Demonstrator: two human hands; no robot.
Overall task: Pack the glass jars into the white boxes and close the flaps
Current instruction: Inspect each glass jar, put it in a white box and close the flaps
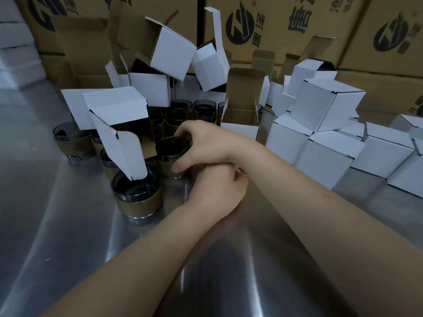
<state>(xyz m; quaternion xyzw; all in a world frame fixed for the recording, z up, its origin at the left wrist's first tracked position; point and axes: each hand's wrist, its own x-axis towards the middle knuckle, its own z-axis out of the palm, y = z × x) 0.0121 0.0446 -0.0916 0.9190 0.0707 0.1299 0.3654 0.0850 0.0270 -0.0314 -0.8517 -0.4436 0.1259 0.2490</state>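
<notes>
My right hand [201, 143] reaches across from the right and grips the rim of a dark glass jar [170, 154] with a brown sleeve, standing on the steel table [68, 225]. My left hand [217, 191] lies on the table under my right wrist, fingers curled, with nothing seen in it. Just behind my right hand, a white box [240, 124] stands upright with its top flaps open. To the left, an open white box [119, 124] lies tipped, its flap hanging into another sleeved jar [137, 195]. Several more jars [180, 110] stand behind.
Closed white boxes [327, 156] are stacked along the right. More open white boxes [171, 51] are piled at the back centre. Large brown printed cartons [286, 26] form a wall behind. A lone jar [71, 138] stands at the far left.
</notes>
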